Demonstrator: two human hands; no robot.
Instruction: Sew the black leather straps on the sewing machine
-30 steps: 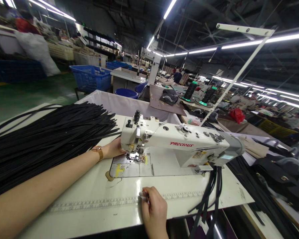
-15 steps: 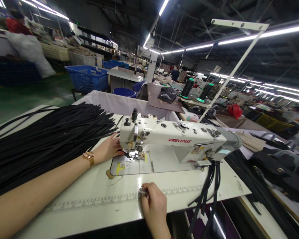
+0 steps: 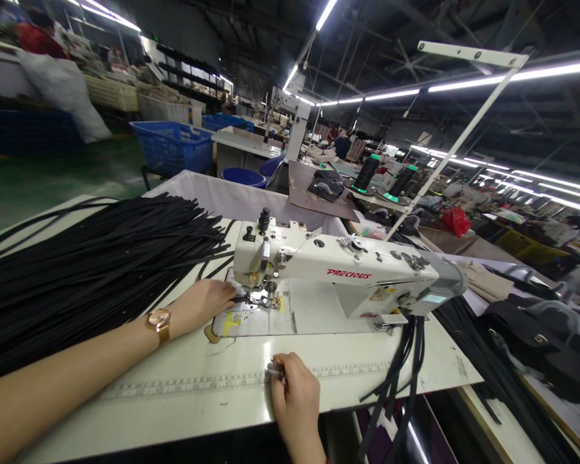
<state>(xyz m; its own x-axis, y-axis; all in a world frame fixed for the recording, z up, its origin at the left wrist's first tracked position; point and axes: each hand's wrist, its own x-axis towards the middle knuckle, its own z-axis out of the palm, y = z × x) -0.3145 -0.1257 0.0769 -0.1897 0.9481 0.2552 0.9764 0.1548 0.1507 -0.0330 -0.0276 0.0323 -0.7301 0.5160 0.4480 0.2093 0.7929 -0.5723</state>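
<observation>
A white sewing machine stands on a pale table. My left hand, below a wrist with a gold watch, is closed on a black strip just left of the needle area. The strip runs under the presser foot. My right hand is curled over the printed ruler near the table's front edge, its fingers closed round a small grey and dark tool that is mostly hidden. A large pile of black strips lies left of the machine.
Several black strips hang over the front edge at the right. Behind the machine are two black thread cones and a slanting white pole. A blue basket stands back left. Black bags lie at the far right.
My left hand has moved a little left, away from the needle area, and its fingers are drawn together. My right hand has barely moved. The view has shifted slightly.
</observation>
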